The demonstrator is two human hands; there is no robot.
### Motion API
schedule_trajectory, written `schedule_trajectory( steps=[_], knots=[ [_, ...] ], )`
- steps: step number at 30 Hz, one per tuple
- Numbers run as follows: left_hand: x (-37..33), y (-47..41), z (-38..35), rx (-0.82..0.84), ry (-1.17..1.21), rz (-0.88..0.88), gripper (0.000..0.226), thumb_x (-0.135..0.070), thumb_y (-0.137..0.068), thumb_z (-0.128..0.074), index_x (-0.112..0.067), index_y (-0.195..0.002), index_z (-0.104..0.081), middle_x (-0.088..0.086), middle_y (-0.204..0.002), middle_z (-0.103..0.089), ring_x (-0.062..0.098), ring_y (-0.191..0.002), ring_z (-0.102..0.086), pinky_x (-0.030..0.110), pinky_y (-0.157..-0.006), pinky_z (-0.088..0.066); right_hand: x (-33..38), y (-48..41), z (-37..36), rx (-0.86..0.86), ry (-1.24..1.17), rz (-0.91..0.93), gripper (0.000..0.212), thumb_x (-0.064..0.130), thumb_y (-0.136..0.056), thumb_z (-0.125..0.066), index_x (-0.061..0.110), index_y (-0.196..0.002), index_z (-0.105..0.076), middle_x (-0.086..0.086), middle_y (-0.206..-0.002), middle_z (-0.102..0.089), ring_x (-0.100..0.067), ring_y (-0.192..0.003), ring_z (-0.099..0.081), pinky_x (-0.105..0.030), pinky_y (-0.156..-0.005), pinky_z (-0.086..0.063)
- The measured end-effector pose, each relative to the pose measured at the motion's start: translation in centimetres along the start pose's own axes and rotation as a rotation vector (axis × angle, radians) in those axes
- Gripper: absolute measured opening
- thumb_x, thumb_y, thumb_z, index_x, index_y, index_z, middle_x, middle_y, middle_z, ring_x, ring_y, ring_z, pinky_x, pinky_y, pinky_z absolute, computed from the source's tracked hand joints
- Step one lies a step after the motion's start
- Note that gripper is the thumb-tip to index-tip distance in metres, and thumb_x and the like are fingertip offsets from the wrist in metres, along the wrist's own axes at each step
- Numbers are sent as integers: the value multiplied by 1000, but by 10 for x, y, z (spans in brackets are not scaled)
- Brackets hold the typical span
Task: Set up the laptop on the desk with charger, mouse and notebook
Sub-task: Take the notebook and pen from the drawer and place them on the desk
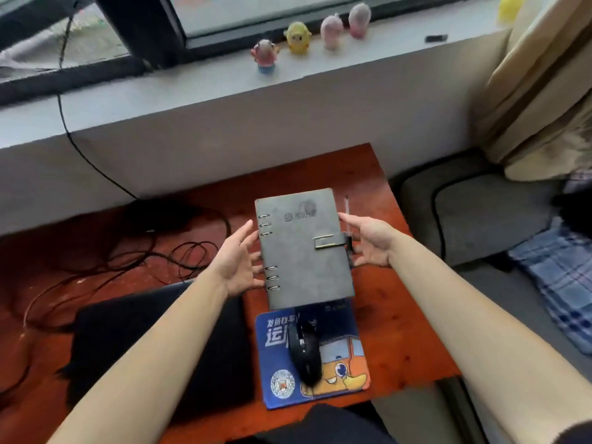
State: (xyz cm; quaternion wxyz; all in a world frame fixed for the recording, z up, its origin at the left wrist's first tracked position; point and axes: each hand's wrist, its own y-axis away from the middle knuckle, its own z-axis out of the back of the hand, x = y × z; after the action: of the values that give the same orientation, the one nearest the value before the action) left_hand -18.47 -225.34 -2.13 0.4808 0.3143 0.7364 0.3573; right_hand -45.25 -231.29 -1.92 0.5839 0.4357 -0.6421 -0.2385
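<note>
A grey ring-bound notebook (304, 248) with a clasp lies on the red-brown desk (403, 322), its near edge over the top of a blue mouse pad (339, 376). A pen (347, 209) sits in the loop on its right side. My left hand (238, 261) is at the spine edge and my right hand (373, 241) at the clasp edge. Both have spread fingers, with fingertips at the notebook's sides. A black mouse (306, 350) rests on the pad. A closed black laptop (153, 341) lies left of the pad, partly under my left forearm. Black charger cable (134, 251) is tangled at the left.
The desk stands against a grey wall under a windowsill with several small toy figures (298, 38). A cable (73, 145) hangs down from the window. Right of the desk are a grey cushion (480, 216), a beige curtain (541, 84) and plaid cloth (557, 280).
</note>
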Motion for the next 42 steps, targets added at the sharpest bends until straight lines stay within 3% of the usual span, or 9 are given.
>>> schedule_trajectory(
  steps=[6, 13, 20, 26, 30, 34, 37, 40, 42],
  knots=[
    [-22, -53, -27, -154, 19, -3, 41, -66, -88, -49, -36, -112, -66, 8, -110, -67, 32, -105, -63, 52, -92, -48, 37, -73, 19, -18, 100, -38, 25, 50, -102, -45, 31, -97, -62, 3, -107, -61, -24, -100, -59, -53, -98, -43],
    [-34, -83, -41, -236, -42, -32, 40, -67, -87, -49, -37, -109, -65, 4, -109, -68, 28, -102, -65, 46, -85, -50, 44, -107, 29, -44, 123, -6, 29, 49, -101, -45, 28, -100, -65, 4, -103, -65, -22, -93, -60, -38, -73, -48],
    [-15, -90, -57, -290, -53, -86, 43, -68, -91, -45, -34, -102, -67, -6, -112, -70, 17, -109, -63, 41, -93, -49, 30, -105, 33, -139, 76, 52, 25, 43, -104, -41, 33, -108, -64, 4, -102, -68, -19, -86, -62, -35, -65, -50],
    [-10, -79, -55, -284, -36, -136, 39, -63, -95, -44, -28, -103, -62, -12, -106, -61, 9, -99, -58, 35, -72, -43, 22, -96, 42, -186, 71, 99, 33, 40, -103, -47, 30, -131, -59, 5, -109, -61, -22, -94, -59, -45, -78, -51],
    [-6, -66, -37, -320, -120, -152, 65, -64, -95, -43, -22, -145, -46, 4, -144, -49, 23, -132, -48, 52, -107, -35, 16, -89, 48, -329, 120, 175, 38, 41, -101, -52, 27, -136, -58, 4, -112, -56, -19, -101, -57, -44, -88, -54],
    [12, -47, -7, -396, -326, -300, 46, -59, -97, -45, -27, -128, -57, 0, -134, -55, 16, -118, -52, 39, -99, -38, 6, -72, 28, -359, 114, 282, 31, 36, -99, -56, 25, -128, -62, 3, -109, -64, -17, -101, -61, -35, -85, -54],
    [34, -33, 21, -497, -554, -447, 47, -47, -100, -50, -17, -135, -57, 1, -140, -56, 9, -120, -49, 26, -102, -33, 1, -64, 0, -414, 280, 379, 26, 17, -97, -55, 20, -120, -69, -1, -106, -68, -14, -83, -59, -22, -62, -44],
    [65, -13, 54, -563, -732, -482, 52, -47, -99, -52, -16, -141, -51, 3, -146, -50, 15, -131, -46, 32, -110, -33, -8, -60, -39, -371, 392, 407, 28, 8, -98, -47, 14, -112, -70, -3, -85, -65, -17, -72, -60, -16, -53, -46],
    [87, -3, 74, -647, -883, -490, 55, -49, -98, -51, -16, -143, -48, 5, -152, -44, 21, -140, -38, 42, -114, -32, -15, -61, -63, -319, 613, 442, 26, 10, -98, -48, 16, -110, -71, 0, -84, -65, -18, -81, -61, -22, -70, -51]
  ],
)
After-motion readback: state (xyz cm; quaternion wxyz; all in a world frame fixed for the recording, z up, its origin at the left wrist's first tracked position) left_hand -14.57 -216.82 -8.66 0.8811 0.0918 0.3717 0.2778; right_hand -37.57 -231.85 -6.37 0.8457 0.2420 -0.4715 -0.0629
